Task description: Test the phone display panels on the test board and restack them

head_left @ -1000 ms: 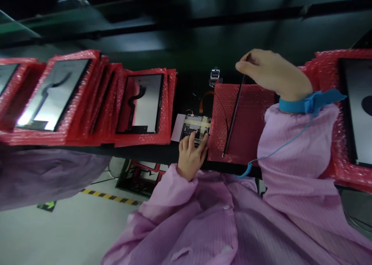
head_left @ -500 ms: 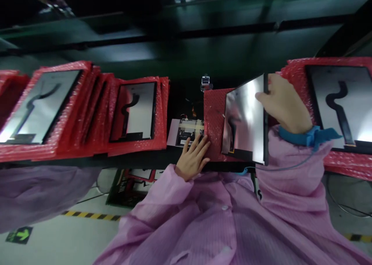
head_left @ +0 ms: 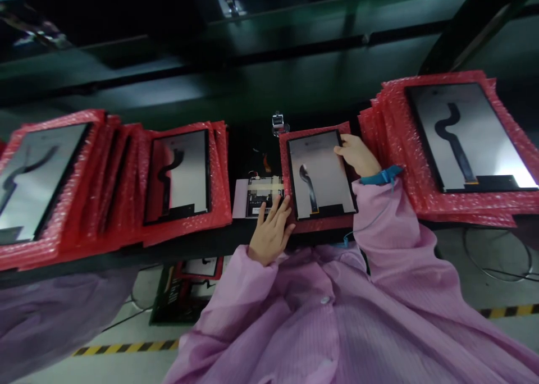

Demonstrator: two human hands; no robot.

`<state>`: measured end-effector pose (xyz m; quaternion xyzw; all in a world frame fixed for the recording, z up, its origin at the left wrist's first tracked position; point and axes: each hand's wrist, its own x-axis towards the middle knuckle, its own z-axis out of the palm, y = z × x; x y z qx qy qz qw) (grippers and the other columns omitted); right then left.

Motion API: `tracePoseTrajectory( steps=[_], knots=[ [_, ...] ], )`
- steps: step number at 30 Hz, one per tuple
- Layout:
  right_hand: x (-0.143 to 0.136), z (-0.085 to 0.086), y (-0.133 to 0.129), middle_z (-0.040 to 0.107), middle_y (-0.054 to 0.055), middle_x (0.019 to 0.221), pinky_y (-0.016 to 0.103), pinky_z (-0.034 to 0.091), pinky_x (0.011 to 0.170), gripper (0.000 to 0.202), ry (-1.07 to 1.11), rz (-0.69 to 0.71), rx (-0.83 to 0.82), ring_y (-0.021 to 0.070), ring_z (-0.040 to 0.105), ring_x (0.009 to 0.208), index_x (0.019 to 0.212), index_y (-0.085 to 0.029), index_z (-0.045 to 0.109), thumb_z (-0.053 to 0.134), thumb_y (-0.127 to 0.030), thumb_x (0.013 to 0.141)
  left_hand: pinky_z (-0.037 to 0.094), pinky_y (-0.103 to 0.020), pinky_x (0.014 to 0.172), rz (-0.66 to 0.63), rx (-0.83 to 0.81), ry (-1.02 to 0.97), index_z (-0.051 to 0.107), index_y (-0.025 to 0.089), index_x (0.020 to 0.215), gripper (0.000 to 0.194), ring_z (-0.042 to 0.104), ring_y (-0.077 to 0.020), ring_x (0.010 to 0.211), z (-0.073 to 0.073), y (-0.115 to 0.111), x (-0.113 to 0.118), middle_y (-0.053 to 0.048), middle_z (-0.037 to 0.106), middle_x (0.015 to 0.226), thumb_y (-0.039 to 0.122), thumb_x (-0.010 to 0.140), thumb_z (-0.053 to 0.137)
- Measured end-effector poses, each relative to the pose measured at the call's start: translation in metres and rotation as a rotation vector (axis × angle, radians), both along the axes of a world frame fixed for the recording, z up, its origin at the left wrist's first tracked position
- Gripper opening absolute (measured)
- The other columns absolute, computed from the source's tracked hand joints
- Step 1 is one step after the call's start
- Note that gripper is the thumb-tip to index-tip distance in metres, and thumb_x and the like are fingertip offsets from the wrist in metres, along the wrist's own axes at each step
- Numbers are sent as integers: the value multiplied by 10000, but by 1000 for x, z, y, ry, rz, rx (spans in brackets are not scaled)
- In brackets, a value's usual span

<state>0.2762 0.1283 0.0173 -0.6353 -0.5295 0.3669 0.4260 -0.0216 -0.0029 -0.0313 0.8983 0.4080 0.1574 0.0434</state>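
A display panel with a curved black ribbon cable lies on a red bubble-wrap sleeve in front of me. My right hand grips the panel's upper right edge, thumb on its silvery back. My left hand lies flat with fingers spread, its fingertips on the lower edge of a small circuit board and near the sleeve's left edge. Pale yellow tape crosses that board, and a plain pinkish-white strip sits at its left.
Stacks of red bubble-wrap sleeves topped with display panels stand at left, centre left and right. A metal clamp-like part sits behind the board. Another person's purple sleeve shows at lower left. Below the bench is a crate.
The display panel, tilted up in my right hand before, now lies flat on the red sleeve. My right hand has come lower and to the left with it. My left hand stays by the board.
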Motion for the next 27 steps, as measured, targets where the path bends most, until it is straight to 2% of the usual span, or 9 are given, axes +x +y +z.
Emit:
tracePoseTrajectory(
  steps=[4,6,10,12,14,17,19,22,27],
  knots=[
    [-5,20,-9,625,178,1058,599,371,1086,112,-481,-58,97,366,545,1182,899,-158,622,615,-264,866,284,-582,1221,1,-18,-4,589,124,1259,339,341,-322,1523,5,-1,3,-173,493,1549,312,1042,408],
    [-18,30,-10,640,173,1076,583,342,1102,238,-612,93,171,352,536,1188,899,-163,639,513,-355,959,335,-568,1196,-14,7,-24,626,142,1177,281,420,-331,1475,14,4,5,-169,564,1489,297,1028,445],
    [-48,27,-2,668,78,889,447,415,990,352,-442,591,129,246,592,966,791,-198,612,414,-392,1009,478,-481,1049,-2,90,-147,660,189,1038,176,615,-290,1210,45,35,12,-138,704,1234,268,997,508],
    [-57,20,0,653,51,871,380,433,913,321,-308,655,102,201,576,889,818,-197,605,412,-378,1000,494,-449,999,36,171,-246,660,195,1038,173,630,-268,1114,59,62,15,-122,713,1147,261,992,506],
    [-60,14,1,627,34,858,333,435,831,267,-191,659,81,175,552,832,837,-194,592,456,-383,968,472,-447,1021,102,245,-320,656,185,1106,223,608,-269,1140,68,92,19,-126,701,1173,281,995,488],
    [-59,8,0,594,21,833,314,425,792,157,-142,699,82,167,527,815,779,-200,551,545,-324,875,446,-459,1041,94,173,-288,665,166,1134,299,604,-275,1159,69,128,24,-125,704,1202,300,997,435],
    [-58,5,-1,594,22,837,327,421,831,114,-165,712,115,173,531,838,737,-204,521,543,-265,831,473,-436,963,-9,16,-203,694,174,987,310,652,-253,1012,65,141,26,-101,741,1046,292,987,407],
    [-62,0,-1,636,39,899,369,399,931,59,-223,702,199,185,559,890,749,-202,527,524,-211,808,480,-399,872,-126,-149,-144,674,189,792,320,647,-211,774,58,142,27,-57,714,781,291,955,419],
    [-71,-5,-4,674,56,923,390,379,961,42,-289,705,298,205,582,900,772,-211,530,515,-187,803,458,-368,863,-121,-213,-190,637,197,730,267,595,-172,664,52,137,26,-14,656,672,276,901,447]
  ],
)
